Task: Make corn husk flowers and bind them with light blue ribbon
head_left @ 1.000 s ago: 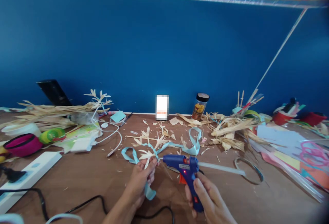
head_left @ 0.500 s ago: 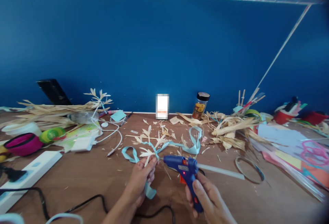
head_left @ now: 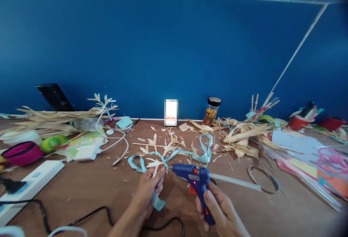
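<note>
Between thumb and fingers, my left hand (head_left: 149, 186) pinches the stem of a dried-husk flower spray (head_left: 156, 162) wrapped in light blue ribbon. A loose end of the blue ribbon (head_left: 158, 202) hangs below that hand, and more ribbon (head_left: 205, 152) curls away to the right behind the spray. My right hand (head_left: 220, 208) is wrapped round the handle of a blue glue gun (head_left: 191, 175) with a lit red light. A long clear glue stick (head_left: 235, 181) sticks out of its back. The nozzle points left, at or very close to the wrapped stem by my left fingertips.
A white power strip (head_left: 29, 188) and black cable (head_left: 92, 213) lie at the left. Dried husks (head_left: 244, 139) are heaped at right, near a lidded jar (head_left: 210, 112) and a ring-shaped band (head_left: 263, 179). A blue partition (head_left: 174, 48) stands behind the table.
Both hands, the flower spray and the glue gun keep almost the same places. The whole view has shifted very slightly.
</note>
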Action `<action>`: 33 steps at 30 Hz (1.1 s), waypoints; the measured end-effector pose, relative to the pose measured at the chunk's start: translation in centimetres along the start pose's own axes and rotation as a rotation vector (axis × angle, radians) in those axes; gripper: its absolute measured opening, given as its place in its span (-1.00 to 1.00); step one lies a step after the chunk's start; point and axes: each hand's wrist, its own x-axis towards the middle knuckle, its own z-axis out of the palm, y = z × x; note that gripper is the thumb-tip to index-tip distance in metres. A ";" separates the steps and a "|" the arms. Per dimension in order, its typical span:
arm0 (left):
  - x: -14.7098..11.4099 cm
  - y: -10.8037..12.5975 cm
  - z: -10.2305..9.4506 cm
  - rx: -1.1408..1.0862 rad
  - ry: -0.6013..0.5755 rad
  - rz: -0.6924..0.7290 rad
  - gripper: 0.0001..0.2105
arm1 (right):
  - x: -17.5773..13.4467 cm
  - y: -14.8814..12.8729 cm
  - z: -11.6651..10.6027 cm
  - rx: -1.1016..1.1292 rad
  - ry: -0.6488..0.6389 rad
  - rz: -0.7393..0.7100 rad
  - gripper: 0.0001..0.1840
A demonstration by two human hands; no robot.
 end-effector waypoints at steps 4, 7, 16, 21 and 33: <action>-0.1 0.1 0.0 -0.018 -0.013 -0.006 -0.77 | 0.0 0.1 -0.1 -0.030 -0.007 0.013 -0.57; -0.1 0.2 0.0 -0.021 -0.028 0.001 -0.78 | -0.2 0.1 -0.2 -0.048 -0.029 0.012 -0.55; -0.2 0.4 0.3 -0.008 0.005 0.008 -0.76 | -0.3 0.0 0.2 -0.044 -0.001 -0.020 -0.56; -0.2 0.4 0.4 -0.008 0.027 0.001 -0.74 | -0.4 0.0 0.0 -0.077 0.006 -0.013 -0.55; -0.1 0.3 0.1 0.009 -0.004 0.001 -0.75 | -0.7 0.6 -1.4 -0.238 0.054 -0.056 -0.59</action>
